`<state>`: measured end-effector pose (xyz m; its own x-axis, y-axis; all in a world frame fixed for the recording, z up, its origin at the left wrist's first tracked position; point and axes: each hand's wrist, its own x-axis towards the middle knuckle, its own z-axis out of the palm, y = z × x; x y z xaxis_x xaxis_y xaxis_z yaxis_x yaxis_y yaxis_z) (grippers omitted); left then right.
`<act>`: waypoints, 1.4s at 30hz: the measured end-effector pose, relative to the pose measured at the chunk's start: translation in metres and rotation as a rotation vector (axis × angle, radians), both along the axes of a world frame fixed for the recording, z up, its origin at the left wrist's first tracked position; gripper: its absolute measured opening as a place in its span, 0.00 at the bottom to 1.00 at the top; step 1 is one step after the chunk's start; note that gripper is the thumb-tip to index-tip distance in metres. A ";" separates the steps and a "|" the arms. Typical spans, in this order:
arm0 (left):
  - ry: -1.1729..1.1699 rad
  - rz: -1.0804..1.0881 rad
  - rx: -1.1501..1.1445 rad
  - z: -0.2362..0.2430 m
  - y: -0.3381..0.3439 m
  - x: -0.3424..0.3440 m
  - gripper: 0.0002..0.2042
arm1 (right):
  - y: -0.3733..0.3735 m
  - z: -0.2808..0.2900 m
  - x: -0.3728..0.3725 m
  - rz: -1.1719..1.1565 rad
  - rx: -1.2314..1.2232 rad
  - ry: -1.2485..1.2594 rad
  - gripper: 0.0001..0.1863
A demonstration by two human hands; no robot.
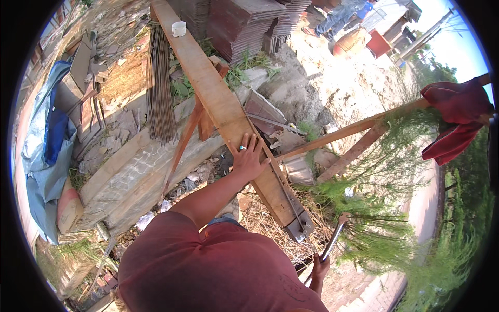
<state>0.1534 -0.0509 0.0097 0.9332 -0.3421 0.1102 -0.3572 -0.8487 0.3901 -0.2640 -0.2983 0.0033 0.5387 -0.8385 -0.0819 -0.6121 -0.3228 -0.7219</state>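
Observation:
My left hand lies on a long wooden beam, fingers spread across its top, with a turquoise ring on one finger. The beam runs from the top of the view down to a dark metal fitting at its near end, with a thin rod along its edge. My right hand, low at the right, grips a long metal-handled tool, which points up beside that fitting. A white cup stands on the beam's far part. A bundle of thin rods lies left of the beam.
Stacked panels stand at the back. A person's legs show at the top right. A second timber reaches right toward red cloth. A blue tarp, rubble, a concrete edge and feathery plants surround me.

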 end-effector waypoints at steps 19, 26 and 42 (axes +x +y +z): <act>0.099 -0.080 0.160 0.006 -0.025 -0.001 0.43 | 0.002 -0.044 -0.017 -0.068 -0.306 0.100 0.13; 0.125 -0.097 0.135 0.006 -0.055 -0.061 0.46 | 0.026 0.018 0.005 -0.048 -0.177 0.016 0.18; -0.056 0.028 0.282 -0.015 -0.064 -0.078 0.41 | -0.034 0.042 -0.054 0.112 -0.095 0.067 0.11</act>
<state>0.0749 -0.1145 -0.0052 0.9379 -0.3407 0.0659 -0.3463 -0.9307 0.1177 -0.3182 -0.3327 0.0454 0.6255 -0.7790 -0.0441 -0.6143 -0.4569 -0.6434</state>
